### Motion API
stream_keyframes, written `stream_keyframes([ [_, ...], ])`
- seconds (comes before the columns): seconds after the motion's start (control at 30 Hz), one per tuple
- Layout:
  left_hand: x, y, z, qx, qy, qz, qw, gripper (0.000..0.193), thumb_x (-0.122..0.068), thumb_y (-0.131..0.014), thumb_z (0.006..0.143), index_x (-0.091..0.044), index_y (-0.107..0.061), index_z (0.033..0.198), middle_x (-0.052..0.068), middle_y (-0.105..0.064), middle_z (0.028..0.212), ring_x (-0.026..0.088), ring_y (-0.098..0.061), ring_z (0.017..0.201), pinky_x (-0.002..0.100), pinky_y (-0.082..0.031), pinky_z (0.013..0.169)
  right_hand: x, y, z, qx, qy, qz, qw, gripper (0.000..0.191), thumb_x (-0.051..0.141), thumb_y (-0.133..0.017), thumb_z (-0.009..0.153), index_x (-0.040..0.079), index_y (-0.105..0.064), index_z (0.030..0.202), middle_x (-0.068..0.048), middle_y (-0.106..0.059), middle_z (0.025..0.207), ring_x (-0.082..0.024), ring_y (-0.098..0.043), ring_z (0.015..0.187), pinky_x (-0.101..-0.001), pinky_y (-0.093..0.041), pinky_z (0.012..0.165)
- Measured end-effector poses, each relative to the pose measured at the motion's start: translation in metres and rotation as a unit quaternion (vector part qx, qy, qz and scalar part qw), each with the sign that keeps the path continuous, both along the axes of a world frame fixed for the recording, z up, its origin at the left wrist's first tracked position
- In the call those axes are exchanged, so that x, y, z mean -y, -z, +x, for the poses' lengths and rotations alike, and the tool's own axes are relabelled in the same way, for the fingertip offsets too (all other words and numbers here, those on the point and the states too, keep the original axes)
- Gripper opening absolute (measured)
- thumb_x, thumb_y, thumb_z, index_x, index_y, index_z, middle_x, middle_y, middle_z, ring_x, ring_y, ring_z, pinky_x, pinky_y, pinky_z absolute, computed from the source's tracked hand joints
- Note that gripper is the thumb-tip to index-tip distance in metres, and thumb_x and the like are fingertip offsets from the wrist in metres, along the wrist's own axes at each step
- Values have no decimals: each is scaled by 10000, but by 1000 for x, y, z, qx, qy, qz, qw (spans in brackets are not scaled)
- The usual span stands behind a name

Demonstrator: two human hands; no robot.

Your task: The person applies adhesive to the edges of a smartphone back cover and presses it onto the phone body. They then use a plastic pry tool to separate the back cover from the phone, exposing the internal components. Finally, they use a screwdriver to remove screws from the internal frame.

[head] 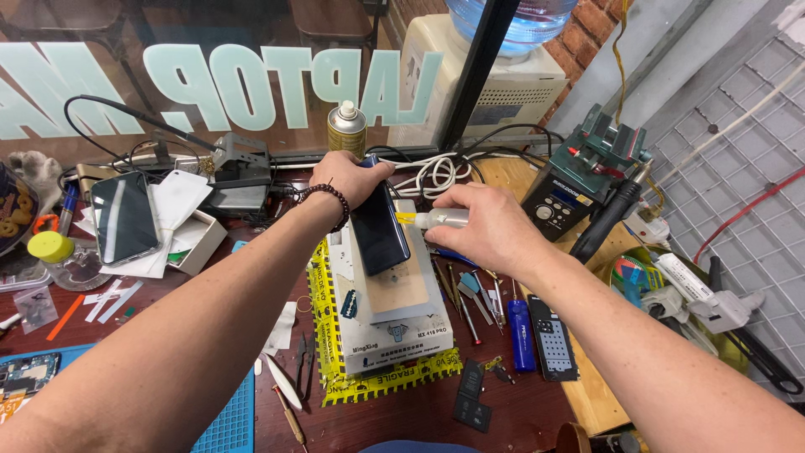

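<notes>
**Phone held tilted on heater block; dropper bottle at its right edge**

Near zone: a blue mat lies at the near left of the bench. Loose tweezers and small dark parts lie beside a white heater block ringed with yellow tape.

Centre: the phone rests on top of the block, tilted, its far end raised. The left hand, a bead bracelet at the wrist, is closed over that far end. The right hand is wrapped around a small clear bottle whose yellow nozzle points at the phone's right edge, touching or just short of it; I cannot tell which.

Handling judgement: the phone looks light, stiff, glossy and slippery, with fragile glass. It is best gripped by its long side edges, not by the faces. The bottle looks soft-walled and light.

Containers: a yellow-capped jar stands at the left, contents unclear. A shallow white box beside it holds white cards. A second phone leans there.

Far zone: a spray can stands by the window, and a soldering station at the far right.
</notes>
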State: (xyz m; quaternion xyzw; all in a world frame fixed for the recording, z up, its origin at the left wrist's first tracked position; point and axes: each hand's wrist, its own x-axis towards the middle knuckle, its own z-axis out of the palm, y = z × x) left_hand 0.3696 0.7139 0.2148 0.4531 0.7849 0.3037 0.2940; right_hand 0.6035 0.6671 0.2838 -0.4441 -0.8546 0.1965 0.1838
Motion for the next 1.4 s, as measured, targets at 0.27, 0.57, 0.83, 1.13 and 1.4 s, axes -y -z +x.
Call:
stream_keyframes([
  [0.27, 1, -5, 7, -14, 7, 2, 1000, 706, -598, -794, 681, -61, -762, 1138, 165, -766, 1092, 263, -751, 1009, 379, -570, 934, 0, 0, 7, 7, -7, 4, 1000, 347, 266, -850, 723, 90, -763, 1009, -113, -758, 958, -264, -733, 925, -377, -558, 832],
  [0.57, -1, -5, 10, -23, 2, -1, 1000, 718, -610, -796, 679, -61, -762, 1140, 153, -760, 1092, 261, -745, 1012, 383, -566, 935, -7, 17, 21, -33, 60, -60, 996, 423, 325, -806, 792, 111, -722, 1147, -77, -766, 970, -199, -735, 897, -341, -568, 821],
  [0.83, -13, 9, 8, -59, -16, -21, 998, 770, -666, -767, 714, -6, -752, 1112, 193, -753, 1105, 292, -737, 1034, 405, -568, 933, -81, 61, 79, -319, 129, -225, 912, 416, 239, -618, 1000, 78, -599, 1383, -21, -727, 1136, -101, -638, 942, -283, -525, 755],
  [1.13, -33, 16, 28, -110, -35, -60, 992, 791, -693, -723, 763, -16, -708, 1171, 212, -723, 1154, 345, -711, 1080, 444, -572, 915, -180, 180, 94, -253, 160, -184, 936, 380, 50, -782, 809, 40, -566, 1121, -72, -731, 1016, -149, -687, 905, -292, -544, 769],
  [1.4, -61, 14, 54, -223, 28, -128, 966, 706, -683, -666, 830, -60, -736, 1153, 174, -734, 1146, 324, -710, 1081, 438, -578, 910, -210, 258, 67, -53, 201, -96, 974, 439, 165, -800, 764, 80, -635, 1162, -118, -745, 1061, -263, -697, 972, -396, -538, 879],
])
